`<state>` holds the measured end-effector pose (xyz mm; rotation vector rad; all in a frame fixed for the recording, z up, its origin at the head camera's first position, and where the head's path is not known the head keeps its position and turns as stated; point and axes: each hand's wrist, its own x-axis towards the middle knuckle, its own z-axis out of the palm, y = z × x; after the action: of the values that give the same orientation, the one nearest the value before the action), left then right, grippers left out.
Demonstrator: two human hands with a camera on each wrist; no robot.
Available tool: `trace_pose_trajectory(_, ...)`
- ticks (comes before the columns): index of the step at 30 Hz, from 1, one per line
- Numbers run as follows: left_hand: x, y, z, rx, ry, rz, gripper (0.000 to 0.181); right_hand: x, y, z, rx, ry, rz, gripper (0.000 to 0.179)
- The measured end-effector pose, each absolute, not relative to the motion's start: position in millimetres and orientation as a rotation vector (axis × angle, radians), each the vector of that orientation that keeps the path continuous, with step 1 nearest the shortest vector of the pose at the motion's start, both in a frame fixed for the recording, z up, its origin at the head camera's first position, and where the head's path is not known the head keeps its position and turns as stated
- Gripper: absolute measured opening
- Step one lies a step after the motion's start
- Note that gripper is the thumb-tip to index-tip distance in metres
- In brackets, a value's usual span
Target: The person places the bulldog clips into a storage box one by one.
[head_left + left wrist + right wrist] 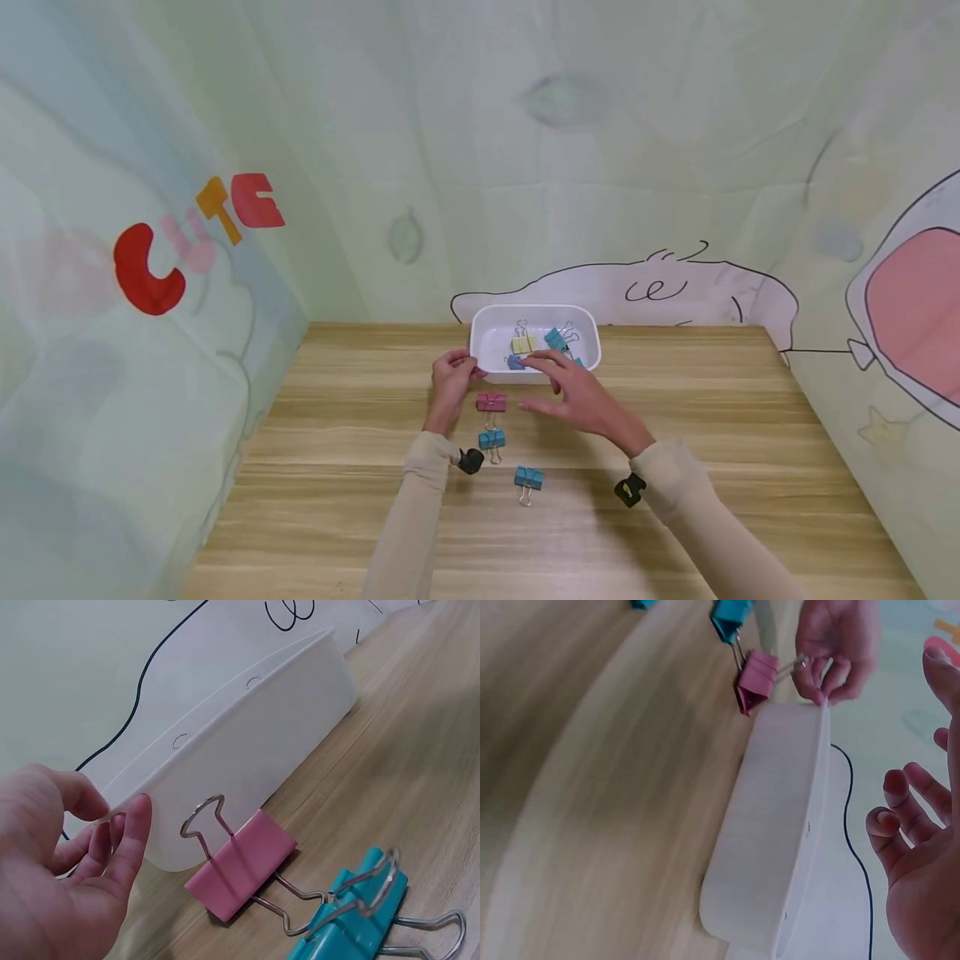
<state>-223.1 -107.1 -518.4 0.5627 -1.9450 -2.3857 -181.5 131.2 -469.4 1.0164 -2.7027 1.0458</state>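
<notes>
At its near left corner, the white plastic tray (pixel 537 377) has its rim pinched between the thumb and fingers of my left hand (pixel 452 385). My right hand (pixel 581 398) hovers over the tray's near edge with fingers spread and loosely bent. Nothing shows between those fingers in the right wrist view. Below the right fingertips, a blue binder clip (pixel 515 362) lies inside the tray. A yellow binder clip (pixel 523 343) and teal binder clips (pixel 556 339) lie there too, some partly hidden by the right hand. A pink binder clip (pixel 241 865) rests on the table near the left hand.
Two teal binder clips, the nearer one (pixel 528 477) and another (pixel 492 440) behind it, lie on the wooden table (pixel 337 467) in front of the tray. A printed cloth backdrop (pixel 480 208) rises directly behind the tray and along both sides of the table.
</notes>
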Motion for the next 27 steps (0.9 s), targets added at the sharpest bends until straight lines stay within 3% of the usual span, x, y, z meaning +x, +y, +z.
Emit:
trace_pose_trajectory(11,-223.0,-108.9,-518.0,0.557,-1.948,-2.389,0.037,-138.2,136.2,-496.9,1.301,-2.736,0.965,0.075)
trace_pose_trajectory(17,-223.8,-108.9,-520.0,0.564,-1.946,-2.379,0.036,-119.1,141.9,-520.3,1.315,-2.855,0.902,0.079)
trace_pose_trajectory(21,-224.3,-109.1,-521.0,0.568,-1.945,-2.379,0.035,-111.9,144.2,-534.5,1.304,-2.918,0.839,0.074)
trace_pose_trajectory(27,-224.0,-109.3,-521.0,0.568,-1.945,-2.381,0.036,-106.7,142.6,-549.2,1.359,-2.856,0.783,0.051)
